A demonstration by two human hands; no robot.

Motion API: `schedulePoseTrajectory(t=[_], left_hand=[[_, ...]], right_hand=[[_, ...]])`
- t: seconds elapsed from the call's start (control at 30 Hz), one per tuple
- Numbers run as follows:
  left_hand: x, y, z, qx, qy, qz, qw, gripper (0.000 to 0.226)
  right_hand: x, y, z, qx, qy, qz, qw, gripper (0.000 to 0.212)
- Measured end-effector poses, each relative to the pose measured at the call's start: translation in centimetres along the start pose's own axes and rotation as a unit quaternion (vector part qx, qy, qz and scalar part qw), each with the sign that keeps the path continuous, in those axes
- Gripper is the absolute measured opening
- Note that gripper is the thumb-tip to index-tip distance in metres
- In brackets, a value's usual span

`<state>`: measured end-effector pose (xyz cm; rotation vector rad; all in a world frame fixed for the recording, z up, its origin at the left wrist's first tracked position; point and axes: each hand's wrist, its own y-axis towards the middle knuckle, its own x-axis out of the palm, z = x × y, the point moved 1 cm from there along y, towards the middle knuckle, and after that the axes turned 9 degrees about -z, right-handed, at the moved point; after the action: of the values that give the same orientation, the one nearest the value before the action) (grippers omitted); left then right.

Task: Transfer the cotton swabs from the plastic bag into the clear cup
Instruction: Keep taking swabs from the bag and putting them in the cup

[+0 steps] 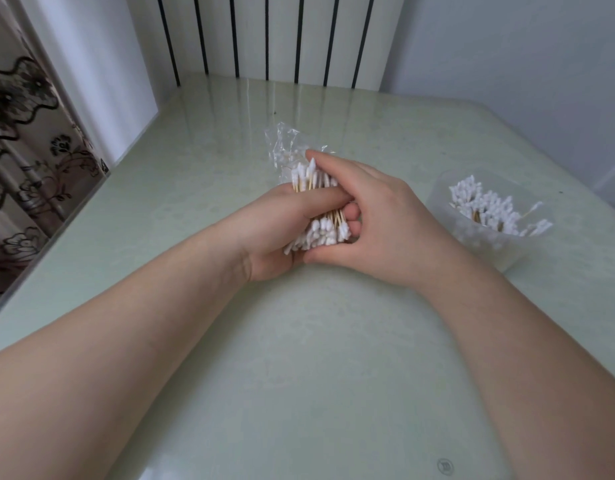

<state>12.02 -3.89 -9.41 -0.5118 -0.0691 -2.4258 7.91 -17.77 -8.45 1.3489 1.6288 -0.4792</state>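
Well left of the clear cup (479,251), a bundle of cotton swabs (320,230) is clasped in both hands over the pale green table (299,358). Its long axis runs away from the camera, leaning slightly left, with white tips at the near and far ends and wooden stems between. The far tips lie against the crumpled plastic bag (282,147), which sits left of the cup and farther from the camera; whether they are inside it cannot be told. The cup stands close to the table's right edge, mouth upward, loosely filled with upright swabs (486,206). A strip of bare tabletop separates it from the hands, and a wider bare stretch lies nearer the camera. The left hand (271,237), palm up, curls round the bundle's middle, one digit laid across the stems. The right hand (385,220) closes on it from the cup's side, forefinger hooked over the far tips, thumb beneath the near tips, other fingers bent against the stems. A ribbed radiator (264,36) stands beyond the far table edge.
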Motion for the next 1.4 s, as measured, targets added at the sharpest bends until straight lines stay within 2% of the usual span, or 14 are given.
schedulePoseTrajectory(t=[0.17, 0.33, 0.43, 0.57, 0.8, 1.03, 1.17, 1.3, 1.4], left_hand=[[-0.8, 0.5, 0.2, 0.029, 0.037, 0.108, 0.993, 0.016], [-1.8, 0.6, 0.7, 0.049, 0.02, 0.177, 0.983, 0.014], [-2.3, 0.7, 0.6, 0.049, 0.014, 0.186, 0.981, 0.011], [-2.2, 0.8, 0.5, 0.04, 0.027, 0.173, 0.984, 0.016], [-2.3, 0.9, 0.4, 0.04, 0.039, 0.169, 0.984, 0.02], [-2.3, 0.9, 0.4, 0.045, 0.042, 0.172, 0.983, 0.024], [-2.4, 1.0, 0.5, 0.067, 0.023, 0.2, 0.977, 0.02], [-2.5, 1.0, 0.5, 0.109, 0.052, 0.253, 0.96, 0.015], [-2.9, 0.9, 0.7, 0.12, 0.076, 0.3, 0.943, 0.01]], right_hand=[[-0.9, -0.3, 0.4, 0.031, -0.035, 0.007, 0.999, 0.101], [-1.4, -0.8, 0.9, 0.129, -0.118, -0.045, 0.984, 0.053], [-1.1, -0.7, 1.3, 0.148, -0.172, -0.054, 0.973, 0.044], [-0.4, -0.7, 1.6, 0.157, -0.209, -0.088, 0.961, 0.042], [-0.5, -0.6, 2.2, 0.134, -0.17, -0.092, 0.972, 0.047], [0.1, -0.4, 1.4, 0.045, -0.072, -0.015, 0.996, 0.036], [0.5, -0.1, 1.4, 0.041, -0.064, 0.032, 0.997, 0.042], [1.7, 0.7, 1.9, 0.042, -0.098, -0.007, 0.994, 0.058], [2.3, 1.5, 2.6, 0.061, -0.137, -0.01, 0.989, 0.055]])
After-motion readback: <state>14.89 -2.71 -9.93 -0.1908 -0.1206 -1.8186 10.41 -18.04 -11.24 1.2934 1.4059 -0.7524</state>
